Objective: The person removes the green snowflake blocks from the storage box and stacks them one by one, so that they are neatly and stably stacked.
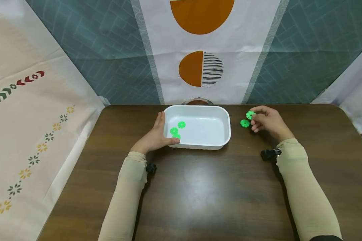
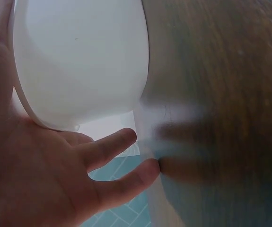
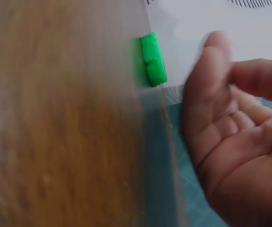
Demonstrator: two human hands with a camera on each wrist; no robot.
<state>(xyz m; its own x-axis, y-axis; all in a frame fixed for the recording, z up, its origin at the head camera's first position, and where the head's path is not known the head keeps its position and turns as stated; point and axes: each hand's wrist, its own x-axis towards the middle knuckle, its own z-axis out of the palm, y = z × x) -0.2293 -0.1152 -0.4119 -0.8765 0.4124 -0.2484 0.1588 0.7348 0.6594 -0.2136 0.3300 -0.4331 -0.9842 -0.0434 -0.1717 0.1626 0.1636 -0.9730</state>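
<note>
A white rectangular tray (image 1: pixel 205 127) stands on the table with several green notched discs (image 1: pixel 181 125) at its left end. My left hand (image 1: pixel 155 135) rests against that end, the thumb along the near rim and the other fingers spread at the side. In the left wrist view two straight fingers (image 2: pixel 119 142) extend below the tray wall (image 2: pixel 83 61). Right of the tray, my right hand (image 1: pixel 268 122) pinches a green notched disc (image 1: pixel 250 114) between thumb and forefinger. Another green disc (image 1: pixel 244 123) lies on the table just beside it. The right wrist view hides the pinched disc.
The brown wooden table (image 1: pixel 199 190) ends at a patterned teal and white cloth (image 1: pixel 120 73) hanging behind it. A cream embroidered cloth (image 1: pixel 48 110) hangs on the left. Dark wrist straps (image 1: pixel 269 154) sit on both sleeves.
</note>
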